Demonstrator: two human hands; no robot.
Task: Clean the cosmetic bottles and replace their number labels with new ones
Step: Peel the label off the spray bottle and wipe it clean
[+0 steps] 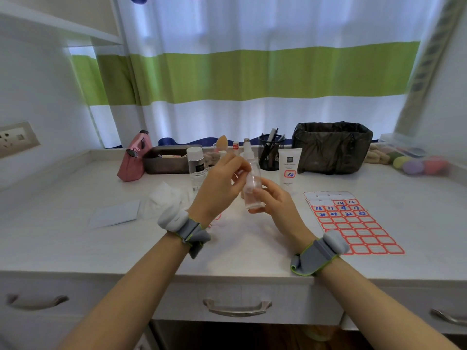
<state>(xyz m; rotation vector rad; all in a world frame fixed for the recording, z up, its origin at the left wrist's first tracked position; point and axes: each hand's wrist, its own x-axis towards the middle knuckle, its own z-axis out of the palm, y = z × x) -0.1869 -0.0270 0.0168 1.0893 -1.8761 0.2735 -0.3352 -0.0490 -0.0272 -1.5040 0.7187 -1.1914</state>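
A clear spray bottle [252, 183] with a white nozzle is held upright above the middle of the desk. My right hand [274, 202] grips its lower body and base. My left hand [225, 176] has its fingertips curled against the bottle's upper part, near the shoulder. A red-bordered sheet of number labels [353, 223] lies flat to the right, some with blue numbers. A white wipe [166, 199] lies crumpled to the left. A white tube [289, 169] carrying a "10" label stands behind, and a white-capped bottle [195, 165] stands behind my left hand.
At the back stand a black-lined bin [331, 147], a mesh pen cup [270, 152], a brown tray [168, 157] and a pink pouch [134, 157]. A white card [115, 214] lies at left. Coloured sponges [414, 162] sit far right. Drawer handles [237, 308] line the desk front.
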